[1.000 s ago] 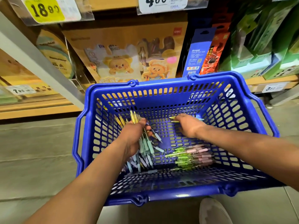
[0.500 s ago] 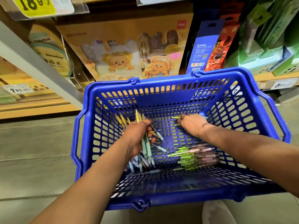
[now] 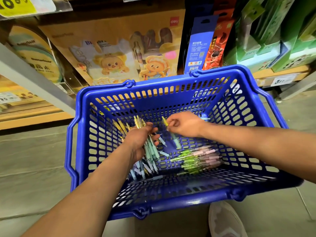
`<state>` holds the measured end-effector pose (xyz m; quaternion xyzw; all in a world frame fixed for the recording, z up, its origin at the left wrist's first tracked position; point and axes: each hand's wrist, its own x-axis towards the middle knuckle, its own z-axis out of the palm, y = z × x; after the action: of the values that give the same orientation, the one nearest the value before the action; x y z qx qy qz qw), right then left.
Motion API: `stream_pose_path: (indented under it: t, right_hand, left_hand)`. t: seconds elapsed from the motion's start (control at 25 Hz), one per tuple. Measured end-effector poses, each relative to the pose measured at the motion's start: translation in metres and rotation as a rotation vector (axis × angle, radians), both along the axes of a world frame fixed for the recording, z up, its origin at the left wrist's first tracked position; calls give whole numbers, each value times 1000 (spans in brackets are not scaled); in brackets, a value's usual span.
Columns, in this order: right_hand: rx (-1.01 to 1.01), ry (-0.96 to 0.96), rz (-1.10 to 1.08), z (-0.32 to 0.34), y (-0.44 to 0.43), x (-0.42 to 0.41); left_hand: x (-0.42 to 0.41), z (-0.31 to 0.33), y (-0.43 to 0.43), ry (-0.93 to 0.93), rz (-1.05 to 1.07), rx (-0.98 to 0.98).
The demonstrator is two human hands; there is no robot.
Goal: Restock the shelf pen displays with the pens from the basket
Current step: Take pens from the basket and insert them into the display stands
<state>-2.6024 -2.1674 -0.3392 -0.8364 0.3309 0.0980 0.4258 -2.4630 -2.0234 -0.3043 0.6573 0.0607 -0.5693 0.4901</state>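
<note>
Behind the basket (image 3: pixel 162 87) of pens (image 3: pixel 196 159), a bear-printed box (image 3: pixel 111 29) reads "deli".

The left forearm (image 3: pixel 95 185) reached up from the lower left and the right forearm (image 3: pixel 256 142) came in from the right, both bare and angled down. The left hand (image 3: pixel 139 140), back upward, had its fingers curled round a pen bundle (image 3: pixel 150 149). The right hand (image 3: pixel 185 124), just beside it but not touching, pinched a single pen (image 3: pixel 175 140) between thumb and fingertips.
</note>
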Motion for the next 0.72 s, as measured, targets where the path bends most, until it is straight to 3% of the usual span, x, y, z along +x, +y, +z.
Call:
stream_pose_path:
  t: [0.12,0.28,0.44,0.52,0.64,0.72]
  right_hand:
    - [405,-146,-253,13,30,8]
    - [606,-220,-474,13,44,8]
    - [881,-313,-493,4,41,0]
    - [659,-194,-437,-5,34,5]
    - [-37,139,-163,-21,6,1]
    - [-342,315,70,-32,-14,-10]
  left_hand:
    - [-7,-3,-1,-15,-100,11]
    - [-10,-2,-4,-27,-139,-7]
    - [-8,-9,-6,-108,-144,20]
    - [-9,-10,-5,-147,-149,24]
    - [-6,-6,-1,-153,-121,29]
    - [-2,-1,3,-147,-167,23]
